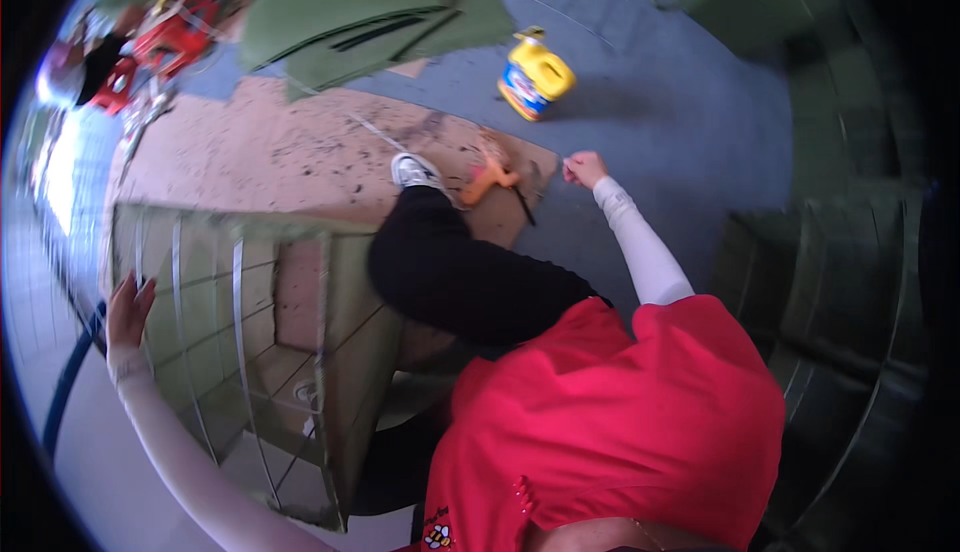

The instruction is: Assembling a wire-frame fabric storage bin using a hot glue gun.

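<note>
At the left, my left hand point(130, 312) is at the outer edge of a green box-like frame point(352, 352) strung with pale straps or wires. Its fingers are stretched out and apart, not wrapped round anything. My right hand point(586, 168) hovers over the grey floor, fingers curled in, and nothing shows in it. Nearest to it, an orange tool point(487, 180) with a dark end lies on the brown board point(230, 152), beside my shoe point(416, 170). Blur hides the tool's exact kind.
A yellow jug point(535, 77) stands on the floor ahead. Beyond it lie stacked green sheets point(350, 2). More green boxes point(820, 282) line the right side. A person point(75, 72) is at the far left near red stools point(175, 37). A blue hose point(70, 382) curves at the left.
</note>
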The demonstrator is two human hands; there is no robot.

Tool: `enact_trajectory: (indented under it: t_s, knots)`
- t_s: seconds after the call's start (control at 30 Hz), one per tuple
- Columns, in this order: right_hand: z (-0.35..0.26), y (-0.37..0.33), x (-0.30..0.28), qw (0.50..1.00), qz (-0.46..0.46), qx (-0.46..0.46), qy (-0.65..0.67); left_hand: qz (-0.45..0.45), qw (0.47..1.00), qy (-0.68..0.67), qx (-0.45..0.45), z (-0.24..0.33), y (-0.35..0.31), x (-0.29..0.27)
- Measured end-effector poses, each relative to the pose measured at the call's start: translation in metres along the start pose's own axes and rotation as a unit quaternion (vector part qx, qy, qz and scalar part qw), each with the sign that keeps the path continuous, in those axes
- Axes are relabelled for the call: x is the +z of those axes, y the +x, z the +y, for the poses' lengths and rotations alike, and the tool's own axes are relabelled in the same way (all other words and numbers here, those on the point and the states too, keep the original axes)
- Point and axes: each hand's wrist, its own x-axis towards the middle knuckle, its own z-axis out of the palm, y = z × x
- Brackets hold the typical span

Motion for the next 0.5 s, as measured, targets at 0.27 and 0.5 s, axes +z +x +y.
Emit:
enact_trajectory:
  t_s: [0.27,0.5]
  knots:
    - [0.219,-0.073,-0.001,0.929,0.170,0.309,0.109,0.153,0.936,-0.200,-0.244,-0.002,0.016,0.007]
    - [0.120,0.067,0.109,0.960,0.200,0.086,-0.178,0.159,0.931,-0.234,-0.229,0.034,-0.025,-0.001]
